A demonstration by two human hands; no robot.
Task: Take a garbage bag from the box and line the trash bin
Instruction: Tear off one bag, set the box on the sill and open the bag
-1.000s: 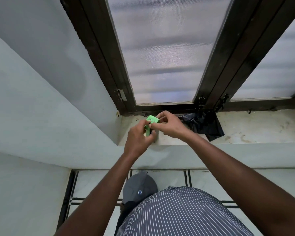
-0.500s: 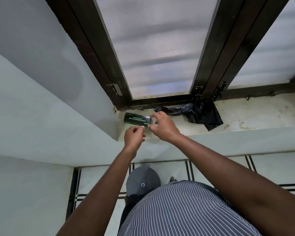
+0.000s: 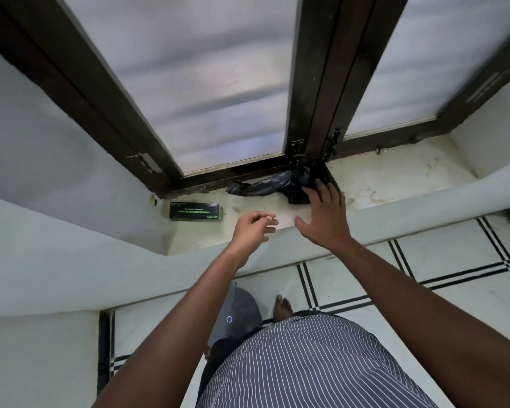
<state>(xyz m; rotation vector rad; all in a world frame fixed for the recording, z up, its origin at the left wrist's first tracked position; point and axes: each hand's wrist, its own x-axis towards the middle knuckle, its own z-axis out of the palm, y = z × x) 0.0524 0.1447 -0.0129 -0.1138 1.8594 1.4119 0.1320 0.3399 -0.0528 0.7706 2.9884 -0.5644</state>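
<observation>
A dark box [image 3: 195, 212] with green print is being seen lying flat on the pale window sill [image 3: 395, 178], near the left corner, just below the dark window frame [image 3: 312, 83]; it appears closed, and its contents cannot be told. A crumpled black garbage bag [image 3: 265, 187] is lying on the sill against the base of the frame, to the right of the box and apart from it. The right hand [image 3: 321, 216] is being held spread, fingers straight, over the sill; its fingertips are reaching the right end of the bag, though whether they are touching it or only hovering cannot be told. The left hand [image 3: 252, 229] is being held between the box and the right hand, above the sill's front edge, its fingers loosely curled and nothing being gripped in them. Both hands are being kept clear of the box. On the tiled floor [image 3: 365, 290] below, a grey rounded bin lid [image 3: 239, 313] is partly being hidden by the left forearm and a striped shirt [image 3: 306, 363]; what lies inside that bin cannot be seen. A bare foot [image 3: 282, 307] is standing just beside it.
</observation>
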